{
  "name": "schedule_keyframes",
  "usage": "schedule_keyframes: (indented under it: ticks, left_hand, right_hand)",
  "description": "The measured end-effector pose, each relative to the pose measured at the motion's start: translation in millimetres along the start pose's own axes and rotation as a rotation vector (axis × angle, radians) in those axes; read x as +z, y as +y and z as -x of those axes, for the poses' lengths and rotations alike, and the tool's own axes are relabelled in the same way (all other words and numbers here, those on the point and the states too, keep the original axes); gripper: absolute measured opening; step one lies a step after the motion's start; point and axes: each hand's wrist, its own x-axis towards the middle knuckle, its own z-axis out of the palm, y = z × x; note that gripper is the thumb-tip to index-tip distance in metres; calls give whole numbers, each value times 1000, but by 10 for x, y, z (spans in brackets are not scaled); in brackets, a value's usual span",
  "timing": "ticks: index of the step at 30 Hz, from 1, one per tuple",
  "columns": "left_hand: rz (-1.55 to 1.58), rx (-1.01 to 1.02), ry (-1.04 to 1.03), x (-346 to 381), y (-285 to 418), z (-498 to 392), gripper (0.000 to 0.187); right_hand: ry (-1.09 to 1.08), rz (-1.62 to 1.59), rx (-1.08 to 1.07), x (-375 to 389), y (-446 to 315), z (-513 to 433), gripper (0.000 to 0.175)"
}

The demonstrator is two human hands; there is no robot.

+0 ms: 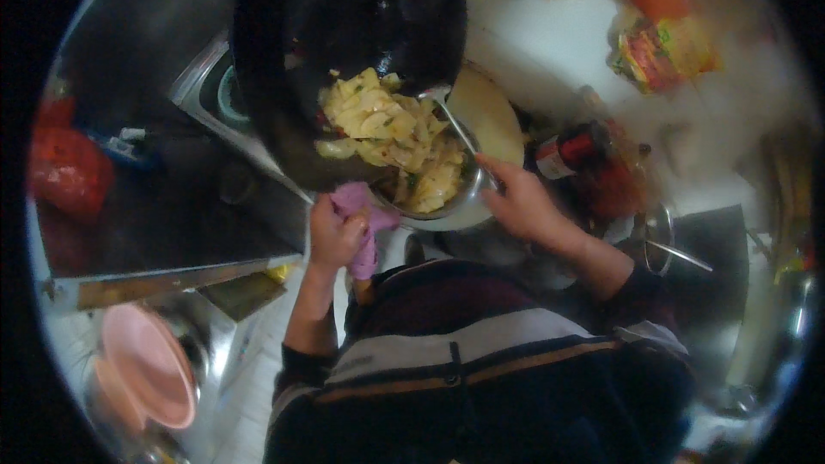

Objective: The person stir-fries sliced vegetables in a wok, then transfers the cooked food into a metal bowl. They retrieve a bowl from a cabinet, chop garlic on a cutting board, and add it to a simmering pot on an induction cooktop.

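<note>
My left hand [338, 232] grips the near side of a black wok [361, 19] through a pink cloth [362, 238]. The wok is tilted towards me. Cooked, pale yellow slices [370, 113], perhaps potato, lie at its lower edge and run over into a metal bowl [445, 214]. My right hand [525, 200] is closed around the handle of a metal spatula [457, 125], whose head is at the food by the wok's right edge. The bowl stands over a round, pale surface [499, 109]; the wok hides part of both.
A gas stove burner [235, 93] is partly visible left of the wok. Dark bottles with red [573, 148] stand right of my right hand. Red plastic bags [71, 167] lie far left, a colourful food packet [667, 55] upper right. Pink basins [151, 367] sit lower left.
</note>
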Motion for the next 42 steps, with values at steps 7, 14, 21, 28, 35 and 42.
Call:
schedule_keyframes:
  ticks: [7,14,21,28,35,42]
  left_hand:
    - [7,-125,-142,-2,-113,-104,41]
    - [10,-100,-92,99,2,-190,33]
    - [38,-86,-101,89,-89,-187,36]
    - [35,-81,-69,98,41,-199,34]
    - [140,-76,-92,140,42,-268,31]
    - [143,63,-91,132,-88,-291,34]
  right_hand:
    - [-65,-86,159,-40,-34,389,55]
    - [-98,-225,296,-211,-160,632,54]
    - [-10,-435,223,-386,-103,263,53]
    - [-164,-568,332,-276,-68,178,54]
    - [-205,-618,356,-260,-131,471,55]
    - [-149,-281,204,-338,-223,622,53]
